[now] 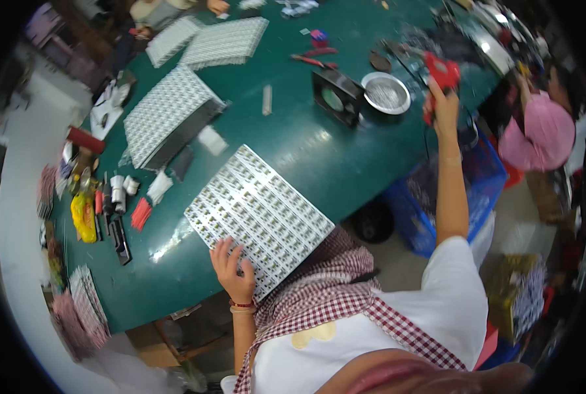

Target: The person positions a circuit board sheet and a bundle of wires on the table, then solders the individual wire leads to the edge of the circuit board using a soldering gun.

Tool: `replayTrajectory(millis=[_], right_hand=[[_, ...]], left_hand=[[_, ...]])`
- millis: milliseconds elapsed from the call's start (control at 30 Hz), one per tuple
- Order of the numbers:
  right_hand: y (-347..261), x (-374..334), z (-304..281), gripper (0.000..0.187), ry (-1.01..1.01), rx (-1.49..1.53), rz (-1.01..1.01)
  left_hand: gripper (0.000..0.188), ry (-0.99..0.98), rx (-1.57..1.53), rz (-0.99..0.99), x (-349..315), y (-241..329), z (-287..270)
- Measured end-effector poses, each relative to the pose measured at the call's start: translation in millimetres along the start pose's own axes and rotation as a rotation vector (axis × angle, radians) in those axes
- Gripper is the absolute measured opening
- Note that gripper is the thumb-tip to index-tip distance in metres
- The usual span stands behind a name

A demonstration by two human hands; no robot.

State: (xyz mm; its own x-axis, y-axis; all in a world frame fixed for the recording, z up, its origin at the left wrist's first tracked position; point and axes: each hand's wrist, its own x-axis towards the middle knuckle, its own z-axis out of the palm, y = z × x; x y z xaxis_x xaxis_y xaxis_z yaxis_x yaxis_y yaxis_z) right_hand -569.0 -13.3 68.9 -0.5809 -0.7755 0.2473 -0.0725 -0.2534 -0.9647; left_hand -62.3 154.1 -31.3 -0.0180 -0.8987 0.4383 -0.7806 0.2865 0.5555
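Note:
A white panel of circuit boards [267, 213], with rows of small parts, lies aslant at the table's near edge. My left hand [232, 270] rests on its near left corner, fingers spread and flat. To the right, my right arm is stretched out, and my right hand [444, 111] is wrapped round a red soldering gun [441, 72]. Its metal front end points left over the table. Just left of that hand stand a round metal bowl [369, 104] with greyish stuff inside and a black square fan [326, 95].
A thick stack of similar panels [168, 108] is at the left, more panels [224, 41] behind it. Red-handled pliers [316, 62] lie farther back. Red wires [141, 213] and a yellow bag [83, 217] sit left. A blue crate [419, 230] stands below right; a person in pink [539, 134] is beyond.

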Motion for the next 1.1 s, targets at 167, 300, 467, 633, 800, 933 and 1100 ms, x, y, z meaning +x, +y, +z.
replayTrajectory(millis=[167, 300, 467, 633, 800, 933, 1100], right_hand=[[-23, -53, -16, 0.025, 0.098, 0.084, 0.138], [-24, -81, -31, 0.032, -0.003, 0.228, 0.05], [-20, -107, -37, 0.04, -0.057, 0.405, -0.009], [-19, -129, -30, 0.045, -0.083, 0.565, 0.053], [-11, -139, -10, 0.041, -0.099, 0.706, 0.162], [13, -129, 12, 0.04, -0.037, 0.407, -0.025], [13, -151, 34, 0.047, -0.195, 0.554, 0.082]], left_hand=[[0.021, 0.055, 0.031, -0.022, -1, 2, -3], [0.019, 0.043, -0.021, -0.034, 1, 5, -6], [0.022, 0.003, -0.04, -0.034, 1, 1, -5], [0.018, -0.036, -0.06, -0.112, -14, -11, 5], [0.026, 0.013, -0.325, -0.162, 4, -17, 18], [0.03, 0.019, -0.17, 0.283, 44, -8, 38], [0.036, -0.509, -0.528, 0.158, 67, 72, 77]])
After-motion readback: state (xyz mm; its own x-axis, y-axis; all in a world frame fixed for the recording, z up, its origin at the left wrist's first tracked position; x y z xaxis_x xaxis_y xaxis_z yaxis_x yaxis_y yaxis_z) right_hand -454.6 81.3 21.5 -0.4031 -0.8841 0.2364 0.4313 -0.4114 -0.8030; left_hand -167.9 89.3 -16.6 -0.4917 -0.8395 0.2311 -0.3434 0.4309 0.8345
